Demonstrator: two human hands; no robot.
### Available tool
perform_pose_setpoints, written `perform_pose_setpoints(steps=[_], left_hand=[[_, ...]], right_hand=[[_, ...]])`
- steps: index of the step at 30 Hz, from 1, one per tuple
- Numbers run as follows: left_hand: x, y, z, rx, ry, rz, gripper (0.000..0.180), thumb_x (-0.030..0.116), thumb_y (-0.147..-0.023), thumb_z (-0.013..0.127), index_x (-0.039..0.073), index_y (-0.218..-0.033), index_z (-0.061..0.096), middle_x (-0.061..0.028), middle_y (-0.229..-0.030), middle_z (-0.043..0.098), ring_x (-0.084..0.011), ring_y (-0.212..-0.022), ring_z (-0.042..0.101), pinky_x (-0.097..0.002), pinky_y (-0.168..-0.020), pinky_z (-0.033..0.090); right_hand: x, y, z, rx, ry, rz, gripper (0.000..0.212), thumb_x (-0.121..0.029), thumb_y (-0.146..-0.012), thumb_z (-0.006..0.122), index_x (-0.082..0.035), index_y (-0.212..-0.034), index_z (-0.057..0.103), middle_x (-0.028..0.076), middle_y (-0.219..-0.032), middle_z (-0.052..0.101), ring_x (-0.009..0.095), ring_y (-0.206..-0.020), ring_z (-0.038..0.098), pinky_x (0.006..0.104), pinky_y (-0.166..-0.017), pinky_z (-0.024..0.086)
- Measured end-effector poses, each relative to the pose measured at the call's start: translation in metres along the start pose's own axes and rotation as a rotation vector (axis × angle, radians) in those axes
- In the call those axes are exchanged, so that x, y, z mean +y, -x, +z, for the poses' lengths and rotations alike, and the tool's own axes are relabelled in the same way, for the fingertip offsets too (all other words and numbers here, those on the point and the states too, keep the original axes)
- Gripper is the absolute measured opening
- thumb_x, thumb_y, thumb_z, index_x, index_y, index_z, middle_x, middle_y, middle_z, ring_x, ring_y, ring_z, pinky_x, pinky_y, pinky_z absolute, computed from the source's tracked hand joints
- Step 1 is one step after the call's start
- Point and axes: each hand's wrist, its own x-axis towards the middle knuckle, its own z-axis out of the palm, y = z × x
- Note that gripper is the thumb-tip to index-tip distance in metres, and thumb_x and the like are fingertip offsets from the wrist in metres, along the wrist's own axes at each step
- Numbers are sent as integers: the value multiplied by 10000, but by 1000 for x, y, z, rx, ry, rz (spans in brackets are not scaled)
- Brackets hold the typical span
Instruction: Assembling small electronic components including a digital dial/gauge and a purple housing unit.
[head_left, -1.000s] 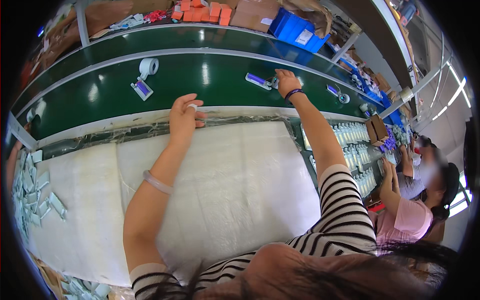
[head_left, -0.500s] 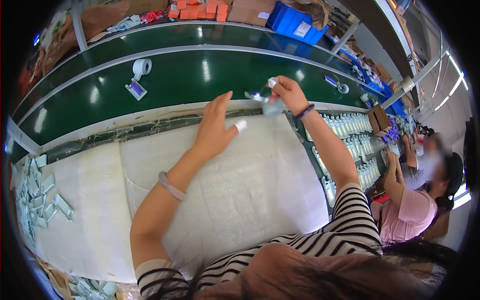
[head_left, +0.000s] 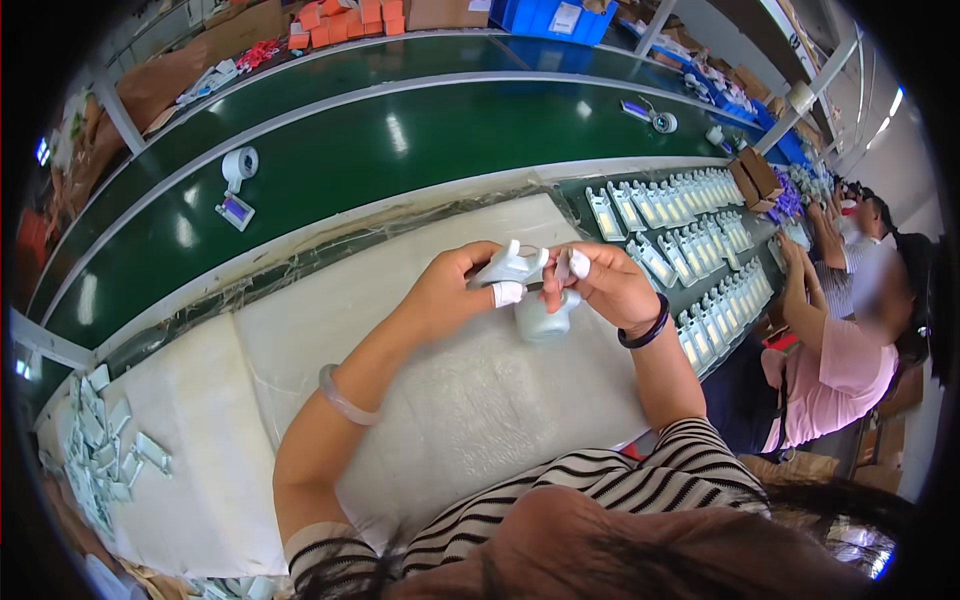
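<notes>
Over the mat my left hand point(head_left: 450, 292) is closed on a pale mint plastic housing point(head_left: 508, 268), its thumb and a finger pressed to the sides. A round, pale cup-like part point(head_left: 543, 318) hangs just right of and below it, apparently joined by a thin wire. My right hand point(head_left: 615, 290) is closed in a pinch on this wired assembly, beside the housing; its fingertips partly hide the spot they grip. White finger covers show on both hands.
A white padded mat point(head_left: 480, 400) lies under my arms. Loose pale plastic pieces point(head_left: 105, 450) are heaped at left. Rows of pale housings point(head_left: 690, 255) stand at right, near a co-worker in pink point(head_left: 835, 375). Beyond, a green conveyor point(head_left: 330, 150) carries wired units point(head_left: 237, 200).
My right hand has brought the assembly from the conveyor's edge back over the mat. My left hand, open before, has closed on the housing. The view has shifted slightly.
</notes>
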Motion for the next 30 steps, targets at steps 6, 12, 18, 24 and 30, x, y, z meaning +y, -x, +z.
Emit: perform_pose_setpoints(steps=[6,12,18,24,30], left_hand=[[26,6,12,-155,512,-247,326,173,-802,715,20,-1057,581,-35,-875,614,-113,-732,581,-267,-683,471],[22,12,23,-40,353,-264,262,205,-874,633,40,-1030,501,-42,-837,576,-121,-670,567,-265,-593,447],[2,9,33,33,237,-68,369,266,-975,416,3,-1227,477,-97,-956,556,-158,-719,579,-290,-617,485],[0,9,35,66,450,-198,440,329,-979,393,-5,-1249,487,-96,-922,566,-157,-702,567,-316,-601,504],[-3,8,32,155,518,-323,419,340,-950,421,-4,-1168,518,-91,-807,551,-153,-567,540,-306,-430,498]], right_hand=[[1,9,-11,-223,67,-60,244,-18,-858,614,2,-1098,657,69,-982,650,167,-830,640,277,-778,482],[-13,15,17,-51,673,-116,200,-12,-734,680,-39,-929,645,53,-775,599,164,-652,578,283,-625,459],[-1,12,21,345,1254,-422,190,-77,-689,700,-98,-841,588,54,-677,577,249,-571,559,357,-565,433],[14,5,17,443,1231,-512,193,-67,-683,728,-90,-841,618,37,-655,566,235,-583,547,343,-565,429],[17,6,21,346,999,-435,252,48,-718,692,-16,-958,656,125,-893,633,223,-742,612,327,-661,499]])
